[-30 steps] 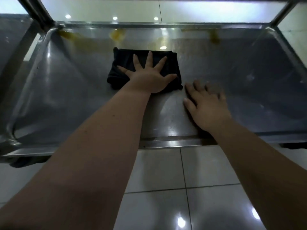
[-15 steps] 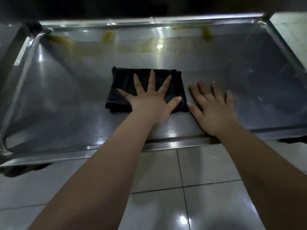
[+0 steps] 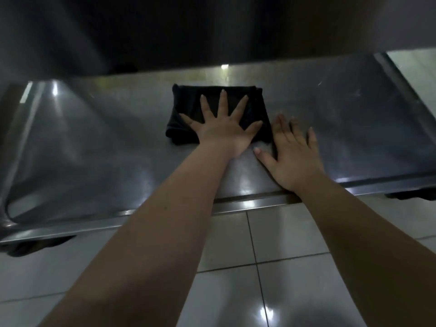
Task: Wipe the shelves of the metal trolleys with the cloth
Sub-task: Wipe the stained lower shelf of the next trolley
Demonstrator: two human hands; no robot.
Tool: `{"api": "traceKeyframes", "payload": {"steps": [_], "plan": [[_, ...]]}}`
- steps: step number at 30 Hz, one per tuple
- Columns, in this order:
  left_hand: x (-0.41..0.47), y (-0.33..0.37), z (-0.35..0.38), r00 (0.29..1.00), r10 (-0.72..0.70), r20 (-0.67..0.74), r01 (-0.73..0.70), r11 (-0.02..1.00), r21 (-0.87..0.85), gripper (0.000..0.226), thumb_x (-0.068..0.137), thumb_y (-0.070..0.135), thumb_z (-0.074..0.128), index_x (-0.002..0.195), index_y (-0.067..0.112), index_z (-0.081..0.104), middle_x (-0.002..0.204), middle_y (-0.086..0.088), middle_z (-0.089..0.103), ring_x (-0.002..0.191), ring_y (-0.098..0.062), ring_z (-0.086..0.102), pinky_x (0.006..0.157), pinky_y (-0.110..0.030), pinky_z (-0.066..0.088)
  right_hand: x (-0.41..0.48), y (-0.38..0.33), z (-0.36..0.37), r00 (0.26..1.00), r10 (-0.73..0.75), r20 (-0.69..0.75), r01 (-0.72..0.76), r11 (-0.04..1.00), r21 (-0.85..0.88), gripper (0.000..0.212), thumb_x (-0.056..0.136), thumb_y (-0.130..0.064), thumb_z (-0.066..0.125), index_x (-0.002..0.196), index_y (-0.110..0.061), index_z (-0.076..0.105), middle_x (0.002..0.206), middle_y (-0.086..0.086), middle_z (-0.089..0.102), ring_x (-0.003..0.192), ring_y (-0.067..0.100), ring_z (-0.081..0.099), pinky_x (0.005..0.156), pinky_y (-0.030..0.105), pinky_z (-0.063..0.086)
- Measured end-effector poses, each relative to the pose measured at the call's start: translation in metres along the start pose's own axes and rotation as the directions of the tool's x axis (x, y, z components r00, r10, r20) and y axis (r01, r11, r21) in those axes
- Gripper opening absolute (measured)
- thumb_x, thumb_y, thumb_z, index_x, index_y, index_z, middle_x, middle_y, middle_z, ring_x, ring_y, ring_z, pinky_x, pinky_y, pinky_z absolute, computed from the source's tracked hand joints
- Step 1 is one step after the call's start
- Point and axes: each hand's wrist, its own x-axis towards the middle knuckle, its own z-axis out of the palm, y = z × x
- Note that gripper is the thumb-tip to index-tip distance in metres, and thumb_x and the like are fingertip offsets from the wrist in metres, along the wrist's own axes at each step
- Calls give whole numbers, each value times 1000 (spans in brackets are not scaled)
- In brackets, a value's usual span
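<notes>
A folded black cloth point(image 3: 188, 100) lies on the low metal trolley shelf point(image 3: 94, 149), near its middle. My left hand point(image 3: 224, 128) presses flat on the cloth with fingers spread wide. My right hand point(image 3: 295, 156) rests flat on the bare steel just right of the cloth, its fingers touching the cloth's right edge. The far part of the shelf is hidden under the dark underside of the shelf above point(image 3: 188, 31).
The shelf has a raised front rim point(image 3: 247, 204) and a slanted right rim point(image 3: 401, 83). White glossy floor tiles point(image 3: 283, 244) lie below and in front. A dark castor point(image 3: 412, 194) shows under the front right, another dark shape point(image 3: 35, 246) under the front left.
My left hand has drawn the cloth back toward the front rim. The view has dropped, so the upper shelf now hides the stained far edge. My right hand stays planted beside the cloth.
</notes>
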Motion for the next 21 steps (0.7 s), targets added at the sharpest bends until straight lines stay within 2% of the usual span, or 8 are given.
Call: {"api": "traceKeyframes", "payload": {"steps": [6, 11, 17, 21], "plan": [[-53, -20, 13, 999, -50, -19, 50, 998, 29, 70, 90, 80, 16, 149, 57, -12, 164, 10, -21, 148, -34, -24, 101, -79, -11, 0, 1, -10, 996, -28, 79, 34, 996, -82, 97, 87, -78, 23, 158, -18, -4, 166, 0, -10, 152, 23, -11, 120, 52, -4], [-81, -32, 8, 993, -110, 41, 109, 993, 36, 74, 86, 84, 15, 148, 57, -16, 162, 11, -25, 148, -33, -25, 105, -79, -9, -2, 3, -19, 985, -70, 155, 75, 997, -27, 104, 83, -83, 26, 158, -17, -5, 165, 3, -12, 151, 26, -12, 119, 56, -6], [-121, -22, 12, 970, -200, 139, 194, 979, 57, 80, 81, 88, 12, 145, 56, -25, 158, 10, -35, 145, -35, -32, 104, -80, -9, 4, 1, -34, 939, -84, 334, 83, 996, 17, 101, 89, -77, 31, 155, -18, -17, 161, 3, -29, 148, 29, -24, 118, 59, -10], [-139, -18, 19, 965, -208, 160, 200, 978, 67, 79, 83, 87, 11, 145, 55, -24, 159, 10, -33, 146, -34, -30, 106, -77, -9, 3, 2, -29, 945, -83, 316, 72, 996, 46, 99, 90, -77, 30, 156, -19, -16, 161, 2, -28, 148, 28, -24, 117, 57, -13]]}}
